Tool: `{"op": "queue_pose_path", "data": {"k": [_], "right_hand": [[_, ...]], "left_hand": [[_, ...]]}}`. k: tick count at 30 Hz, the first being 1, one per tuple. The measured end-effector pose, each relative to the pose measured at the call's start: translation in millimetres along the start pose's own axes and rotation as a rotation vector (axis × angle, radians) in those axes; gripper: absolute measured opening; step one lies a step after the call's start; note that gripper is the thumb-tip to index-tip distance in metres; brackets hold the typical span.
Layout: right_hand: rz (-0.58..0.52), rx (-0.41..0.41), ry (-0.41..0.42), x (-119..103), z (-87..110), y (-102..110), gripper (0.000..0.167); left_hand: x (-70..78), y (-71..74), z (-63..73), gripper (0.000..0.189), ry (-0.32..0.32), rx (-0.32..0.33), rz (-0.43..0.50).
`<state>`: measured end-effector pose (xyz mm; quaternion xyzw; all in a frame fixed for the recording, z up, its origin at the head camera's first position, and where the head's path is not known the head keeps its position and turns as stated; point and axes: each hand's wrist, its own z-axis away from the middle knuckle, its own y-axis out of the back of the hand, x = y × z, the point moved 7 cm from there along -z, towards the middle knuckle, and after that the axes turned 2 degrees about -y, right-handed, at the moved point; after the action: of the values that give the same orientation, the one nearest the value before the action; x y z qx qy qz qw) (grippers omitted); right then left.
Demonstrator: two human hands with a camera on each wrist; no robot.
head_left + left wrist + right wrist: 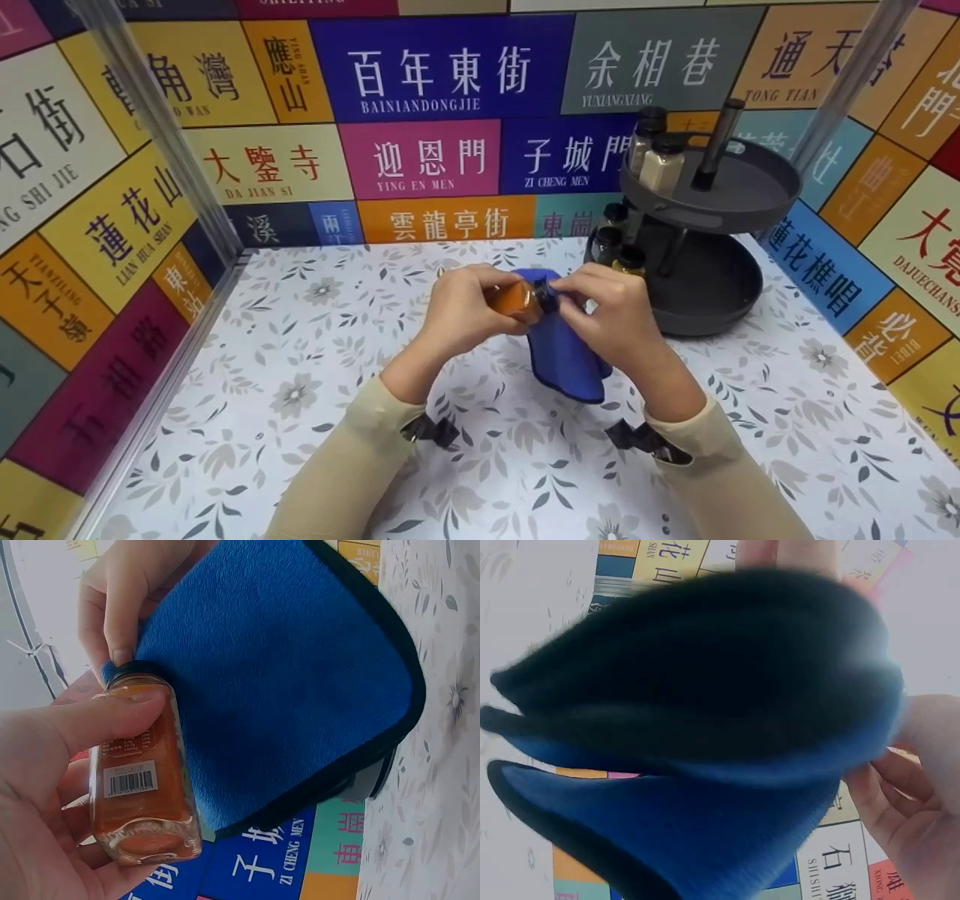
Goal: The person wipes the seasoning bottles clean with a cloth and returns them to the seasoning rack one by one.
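Observation:
A clear glass spice jar [146, 795] with orange-brown contents and a barcode label lies tilted in the grip of my left hand [459, 311], thumb across its side. Its black cap [545, 296] points toward my right hand [616, 311]. Pinched in the right fingers, a blue cloth [562, 356] with dark edging meets the cap and hangs down over the table. In the left wrist view, the right fingertips press cloth against the cap's edge. Folds of the cloth fill most of the right wrist view, with the right hand [930, 795] behind its edge.
A dark two-tier round rack [709, 300] stands at the back right. Several black-capped jars sit on its tiers, among them a pale-filled jar [663, 169] on top. The table [300, 450] has a leaf-patterned cover, and walls of colourful sign panels [420, 157] enclose it.

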<state>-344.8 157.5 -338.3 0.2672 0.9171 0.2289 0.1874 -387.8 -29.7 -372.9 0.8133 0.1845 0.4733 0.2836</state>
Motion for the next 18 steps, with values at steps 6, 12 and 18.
{"op": "queue_pose_path", "data": {"k": [6,12,18], "right_hand": [[-0.014,0.015,-0.096,9.9,1.0,-0.9,0.016],[-0.018,-0.019,-0.142,13.8,1.2,-0.6,0.012],[-0.020,-0.041,-0.100,10.4,-0.2,-0.8,0.013]], "left_hand": [[2.1,-1.0,0.3,0.053,-0.026,-0.003,-0.002],[-0.9,-0.4,-0.8,0.053,-0.009,-0.006,0.044],[-4.1,6.1,-1.1,0.056,0.031,0.031,0.099]]}}
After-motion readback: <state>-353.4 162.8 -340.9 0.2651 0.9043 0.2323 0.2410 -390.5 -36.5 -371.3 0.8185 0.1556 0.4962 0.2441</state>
